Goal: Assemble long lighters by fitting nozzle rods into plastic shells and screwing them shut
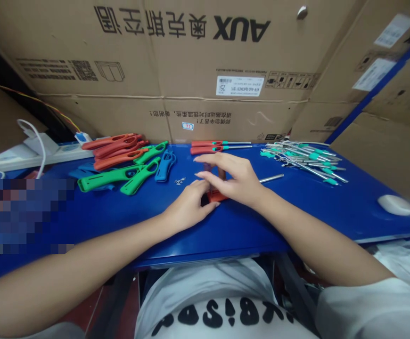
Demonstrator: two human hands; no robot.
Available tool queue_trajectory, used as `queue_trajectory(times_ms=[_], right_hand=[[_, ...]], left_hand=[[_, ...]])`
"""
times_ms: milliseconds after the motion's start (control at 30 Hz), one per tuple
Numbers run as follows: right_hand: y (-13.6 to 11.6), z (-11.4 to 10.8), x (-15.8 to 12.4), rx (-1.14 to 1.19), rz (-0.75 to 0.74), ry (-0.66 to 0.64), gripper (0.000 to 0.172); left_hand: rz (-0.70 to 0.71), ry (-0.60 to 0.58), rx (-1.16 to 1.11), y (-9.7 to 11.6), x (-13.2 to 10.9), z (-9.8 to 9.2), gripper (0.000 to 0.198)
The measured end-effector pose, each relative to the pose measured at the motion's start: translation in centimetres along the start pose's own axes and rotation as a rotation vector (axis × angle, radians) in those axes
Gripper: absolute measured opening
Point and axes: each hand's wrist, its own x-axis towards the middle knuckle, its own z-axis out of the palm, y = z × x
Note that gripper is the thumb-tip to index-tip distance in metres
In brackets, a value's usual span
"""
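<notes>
A red long-necked lighter (pixel 217 196) lies on the blue table, its metal tube (pixel 272 178) pointing right from under my hands. My left hand (pixel 192 203) is closed around the lighter's left part and presses it to the table. Above it, my right hand (pixel 235 179) curls its fingers around an upright screwdriver (pixel 208 167) with a dark, see-through handle. The screwdriver's tip and the point where it meets the lighter are hidden by the fingers. Several tiny screws (pixel 180 181) lie left of my hands.
Red, green (pixel 109 178) and blue handle shells (pixel 165 165) are heaped at the left. Two red lighters (pixel 207 147) lie at the back. Metal tubes with teal parts (pixel 307 160) are piled right, near a white object (pixel 397 205). A power strip (pixel 10 157) and cardboard (pixel 176 61) border the table.
</notes>
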Motion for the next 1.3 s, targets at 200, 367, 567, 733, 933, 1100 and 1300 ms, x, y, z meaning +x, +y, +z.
queue_trajectory(times_ms=[200,367,567,733,933,1100,1300], right_hand=[[0.5,-1.1,0.2,0.100,0.006,-0.148,0.032],[0.5,-2.1,1.2,0.458,0.253,-0.102,0.028],[5.4,-6.6,1.0,-0.006,0.271,0.097,0.017],[10.6,-10.3,-2.0,-0.488,0.477,-0.012,0.014],[12.4,-12.3,-3.2,-0.600,0.778,-0.006,0.024],[11.8,-12.5,-2.9,-0.604,0.898,-0.139,0.025],[11.4,-11.7,-2.9,-0.522,1.035,-0.328,0.019]], left_hand=[[-0.031,-0.035,-0.012,0.1,0.0,-0.4,0.019],[0.010,-0.056,0.091,0.4,0.2,-1.4,0.021],[0.065,-0.162,0.337,0.3,0.9,-2.2,0.031],[0.136,-0.135,0.401,-1.7,3.6,-3.0,0.035],[0.102,-0.154,0.456,-5.5,8.3,-5.8,0.024],[0.038,-0.141,0.469,-7.6,10.0,-6.6,0.025],[-0.018,-0.140,0.467,-8.9,10.2,-6.0,0.028]])
